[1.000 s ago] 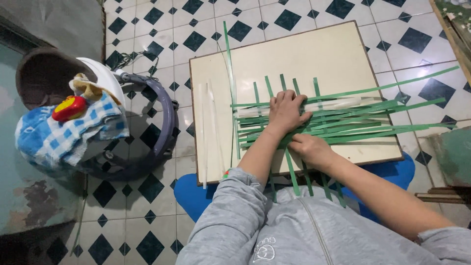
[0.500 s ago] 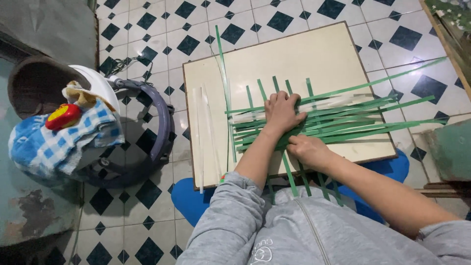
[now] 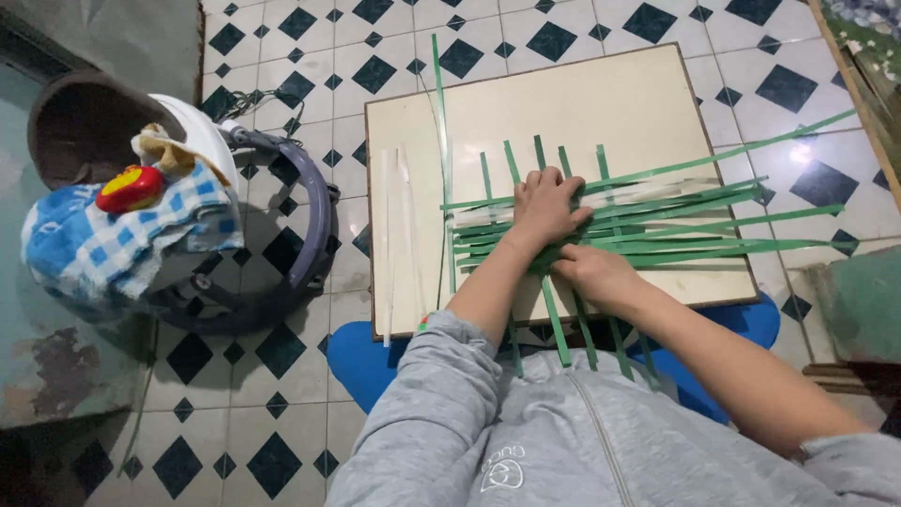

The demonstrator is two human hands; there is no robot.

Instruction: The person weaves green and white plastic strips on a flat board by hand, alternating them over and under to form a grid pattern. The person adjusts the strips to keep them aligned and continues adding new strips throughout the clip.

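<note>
A cream board (image 3: 601, 103) lies on the tiled floor in front of me. Several long green strips (image 3: 713, 230) are laid across it, crossed by shorter upright green strips (image 3: 511, 164). My left hand (image 3: 546, 208) lies flat with fingers spread on the crossing strips, pressing them down. My right hand (image 3: 593, 272) rests just below it at the board's near edge, fingers on the strips. One long green strip (image 3: 439, 113) runs up the board's left part. Pale strips (image 3: 394, 216) lie near the left edge.
A round grey baby walker (image 3: 291, 244) with a blue checked cloth (image 3: 113, 235) and a red toy (image 3: 131, 188) stands to the left. A blue stool (image 3: 361, 361) shows under me. A green object (image 3: 863, 300) sits at the right edge.
The view has shifted slightly. My hands stay pressed on the woven strips, with almost no movement.
</note>
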